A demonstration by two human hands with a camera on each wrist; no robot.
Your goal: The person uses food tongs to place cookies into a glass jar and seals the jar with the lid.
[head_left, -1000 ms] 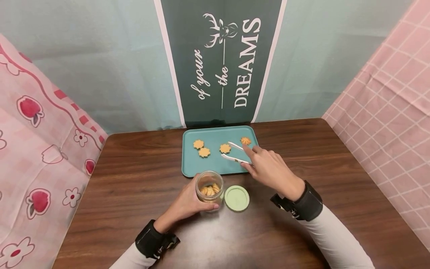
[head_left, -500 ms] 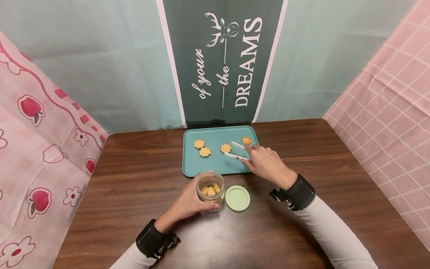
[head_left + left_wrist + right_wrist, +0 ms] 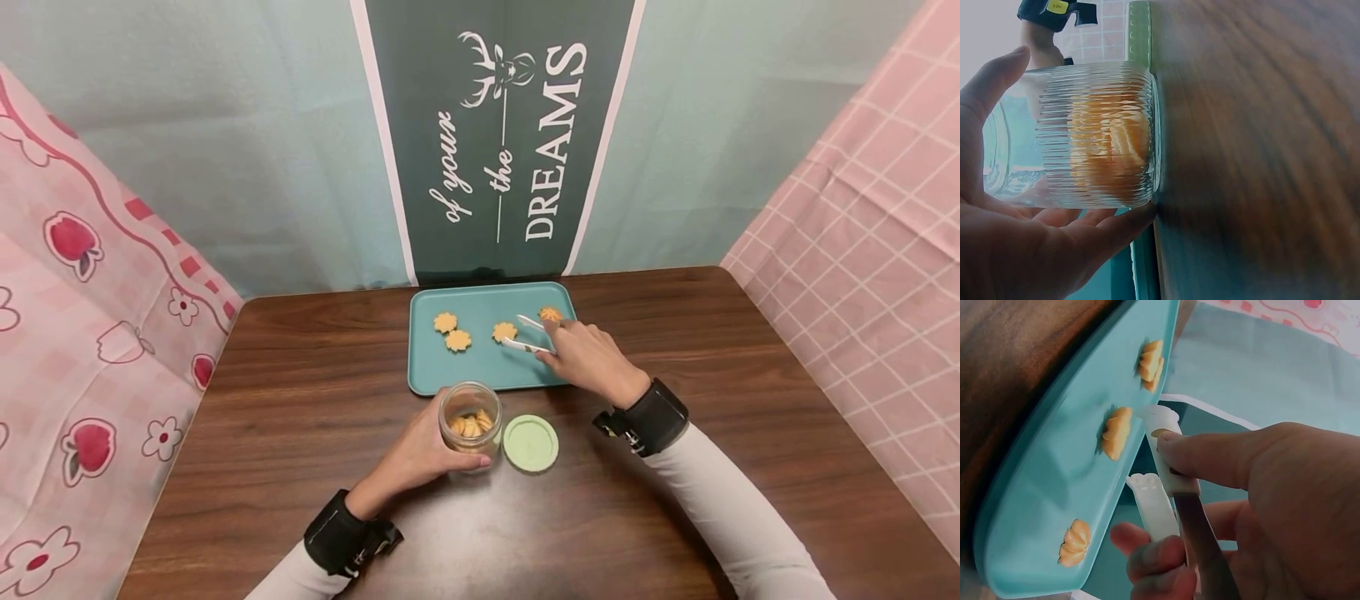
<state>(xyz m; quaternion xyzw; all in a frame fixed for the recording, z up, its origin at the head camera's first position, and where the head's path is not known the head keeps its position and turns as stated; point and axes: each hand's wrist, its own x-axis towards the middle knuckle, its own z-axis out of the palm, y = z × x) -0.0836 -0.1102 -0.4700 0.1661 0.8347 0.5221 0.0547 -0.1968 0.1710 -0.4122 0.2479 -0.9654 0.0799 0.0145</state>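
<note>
Right fingers [image 3: 1155, 557] grip tongs [image 3: 1157, 511]; long axis sideways, tips left.

a dark counter [image 3: 300, 392] hemmed in on three sides

the counter is wood-grained brown, its far corners rounded. behind it hangs blue-green cloth [image 3: 225, 167] with a dark green panel [image 3: 465, 250] down the middle, edged by white stripes [image 3: 386, 142] and printed with sideways white lettering [image 3: 557, 142] and an antlered deer head [image 3: 514, 72]. left of the counter, a pink-and-white curtain [image 3: 45, 333] carries red fruit [image 3: 88, 447] and flowers [image 3: 37, 561]; right of it, a pink cloth [image 3: 862, 250] is ruled in white squares. a soft glare [image 3: 468, 533] lies on the counter's near part.
</note>
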